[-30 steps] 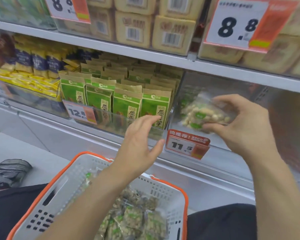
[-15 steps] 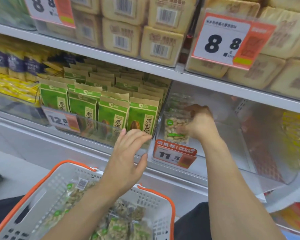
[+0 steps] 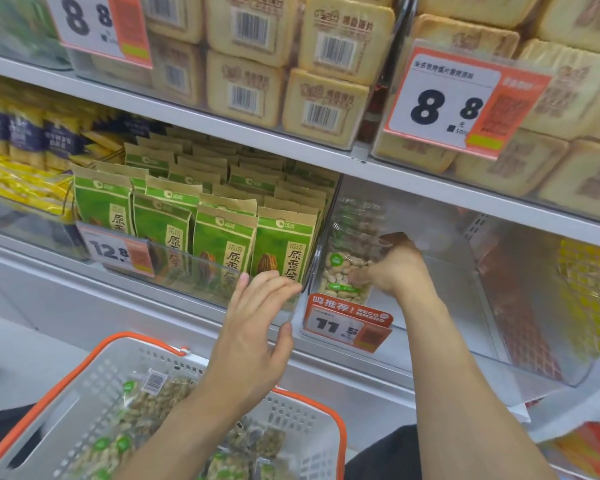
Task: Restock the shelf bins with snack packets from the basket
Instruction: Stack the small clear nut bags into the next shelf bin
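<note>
My right hand (image 3: pixel 394 268) reaches into a clear plastic shelf bin (image 3: pixel 447 306) and pinches a clear nut packet (image 3: pixel 340 275) with green labels, standing upright at the bin's front left corner. My left hand (image 3: pixel 257 327) hovers with fingers spread and holds nothing; its fingertips are at the front edge of the neighbouring bin of green seed packets (image 3: pixel 222 237). Below, a white basket with an orange rim (image 3: pixel 329 420) holds several clear nut packets (image 3: pixel 153 400).
A red price tag marked 11.5 (image 3: pixel 347 322) hangs on the clear bin's front. Tan boxed goods (image 3: pixel 323 105) fill the shelf above, behind an 8.8 tag (image 3: pixel 454 102). Yellow and blue packets (image 3: pixel 25 140) sit to the left. A red mesh item (image 3: pixel 520 317) lies right of the bin.
My right hand carried the nut packet down into the clear bin and stood it at the front left. My left hand stayed open near the bin edge. The view shifted closer.
</note>
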Tool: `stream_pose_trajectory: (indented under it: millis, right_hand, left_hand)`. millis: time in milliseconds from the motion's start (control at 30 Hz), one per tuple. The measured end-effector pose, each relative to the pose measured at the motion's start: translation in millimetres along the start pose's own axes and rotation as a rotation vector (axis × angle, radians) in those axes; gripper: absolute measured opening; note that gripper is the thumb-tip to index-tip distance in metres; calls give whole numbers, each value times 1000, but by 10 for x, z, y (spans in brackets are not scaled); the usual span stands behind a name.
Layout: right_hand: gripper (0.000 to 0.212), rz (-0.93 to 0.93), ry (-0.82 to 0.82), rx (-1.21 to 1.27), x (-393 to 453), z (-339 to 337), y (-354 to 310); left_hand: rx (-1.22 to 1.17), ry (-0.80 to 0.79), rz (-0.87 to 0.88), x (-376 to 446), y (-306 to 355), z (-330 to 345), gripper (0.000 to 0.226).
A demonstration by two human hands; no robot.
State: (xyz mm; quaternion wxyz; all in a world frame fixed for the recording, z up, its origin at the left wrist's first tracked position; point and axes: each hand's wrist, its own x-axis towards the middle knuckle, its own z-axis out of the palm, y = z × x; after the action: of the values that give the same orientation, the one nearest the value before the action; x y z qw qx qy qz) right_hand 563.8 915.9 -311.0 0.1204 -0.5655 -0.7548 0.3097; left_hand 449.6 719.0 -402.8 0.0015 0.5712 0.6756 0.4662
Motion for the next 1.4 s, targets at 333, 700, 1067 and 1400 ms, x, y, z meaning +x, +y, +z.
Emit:
stream_pose_trajectory:
  millis: [333,700,1067,1400]
  right_hand:
    - [95,103,-58,98,77,66,57]
    - [54,-131,296,171,-257,-149,117]
    - [6,-694,-152,298,-1536,707,-184]
    - [38,-507,-691,-441,-1281,2597,361]
  left_hand:
    - [3,8,-8,-3,24,6,45]
    - [28,27,7,-47,18,-14,48]
    - [196,52,-731,-1895,-1131,-176,27]
    - [379,-166,-1050,-2407,-1598,-387,61]
